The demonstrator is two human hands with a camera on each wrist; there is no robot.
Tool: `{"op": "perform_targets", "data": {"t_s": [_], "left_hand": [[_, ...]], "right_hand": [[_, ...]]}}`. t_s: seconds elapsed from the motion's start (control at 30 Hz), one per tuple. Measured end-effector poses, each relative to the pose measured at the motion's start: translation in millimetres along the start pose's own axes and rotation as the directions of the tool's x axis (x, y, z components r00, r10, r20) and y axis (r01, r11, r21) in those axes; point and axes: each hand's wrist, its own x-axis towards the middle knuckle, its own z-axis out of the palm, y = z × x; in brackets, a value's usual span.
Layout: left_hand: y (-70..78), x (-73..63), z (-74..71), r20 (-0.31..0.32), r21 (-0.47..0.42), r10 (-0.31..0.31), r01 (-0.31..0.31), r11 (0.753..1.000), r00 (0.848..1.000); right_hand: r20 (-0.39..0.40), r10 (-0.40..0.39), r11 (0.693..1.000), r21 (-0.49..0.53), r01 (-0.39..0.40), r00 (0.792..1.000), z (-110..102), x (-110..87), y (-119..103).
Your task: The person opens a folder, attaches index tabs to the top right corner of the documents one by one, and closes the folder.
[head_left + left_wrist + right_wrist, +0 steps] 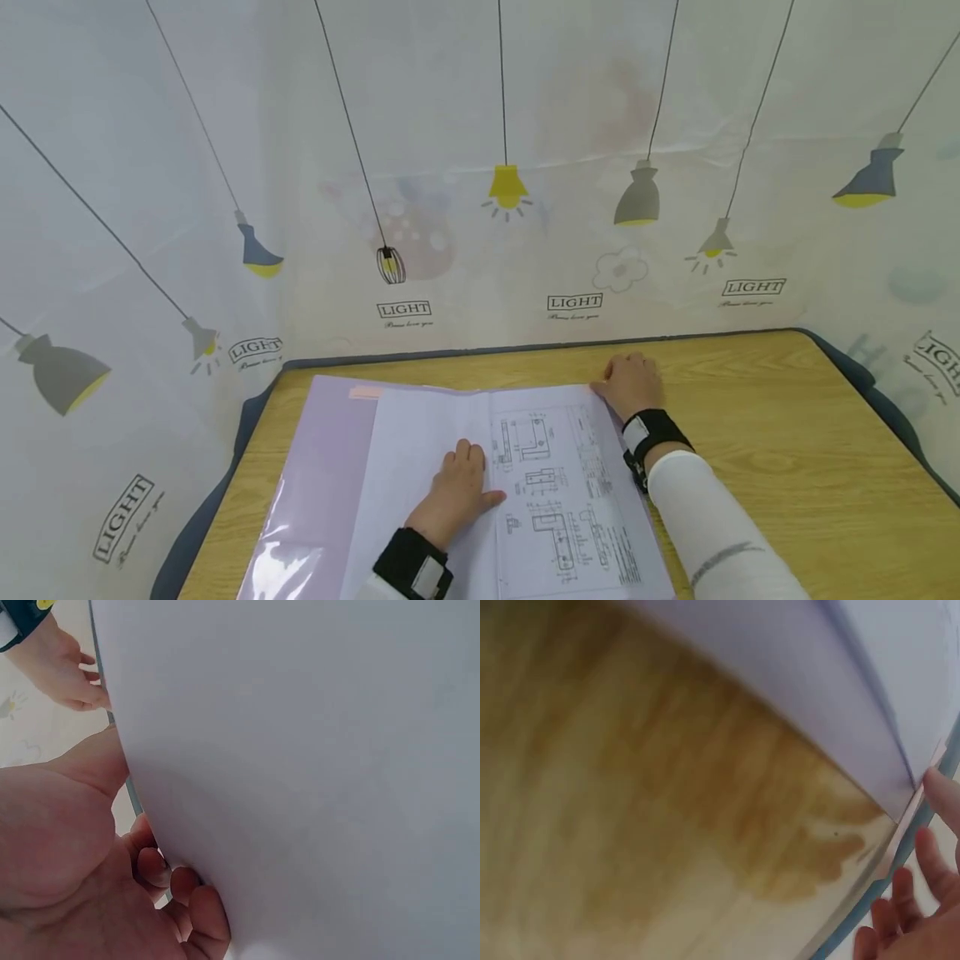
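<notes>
Curtain borders the table, where left hand and right hand, grip relaxed, touch papers.

The drawing is too finely lettered to read; the folder and left sleeve run off the head view's bottom edge; the worktop looks blurred in the right wrist view

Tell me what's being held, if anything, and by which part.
No grip shows: the left hand rests on the left page; the right hand touches the right page's top outer corner.
</notes>
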Motion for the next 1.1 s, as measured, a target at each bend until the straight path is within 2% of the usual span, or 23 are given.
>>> {"op": "perform_targets", "data": {"t_s": [0.13, 0.23, 0.4, 0.6, 0.7, 0.9, 1.1], "left_hand": [[0.8, 1.3, -0.1, 0.008, -0.007, -0.005, 0.005, 1.0, 1.0], [0.9, 2.7, 0.3, 0.015, -0.02, -0.004, 0.004, 1.0, 1.0], [0.0, 4.2, 2.2, 0.018, -0.025, -0.009, 0.009, 1.0, 1.0], [-0.9, 3.7, 2.3, 0.02, -0.018, -0.007, 0.007, 1.0, 1.0], [-1.1, 2.8, 1.1, 0.023, -0.019, -0.011, 0.011, 1.0, 1.0], [1.5, 1.2, -2.0, 0.023, -0.006, -0.018, 0.018, 1.0, 1.0], [11.6, 1.5, -3.1, -0.029, 0.039, -0.017, 0.018, 0.999, 0.999]], "right_hand": [[0.036, -0.059, 0.998, 0.0, 0.059, 0.998, -7.2, -0.2, -2.3], [0.095, -0.081, 0.996, 0.042, 0.077, 0.992, -13.5, -0.6, 0.9], [0.187, -0.159, 0.986, 0.08, 0.146, 0.969, -23.9, -1.9, 9.7], [0.201, -0.295, 0.949, -0.049, 0.31, 0.934, -29.0, -9.8, 19.3], [0.22, -0.333, 0.927, -0.103, 0.361, 0.917, -28.0, -14.1, 21.1], [0.218, -0.336, 0.919, -0.135, 0.37, 0.916, -24.1, -19.7, 20.7], [0.198, -0.355, 0.904, -0.176, 0.389, 0.914, -24.2, -21.8, 20.2]]}}
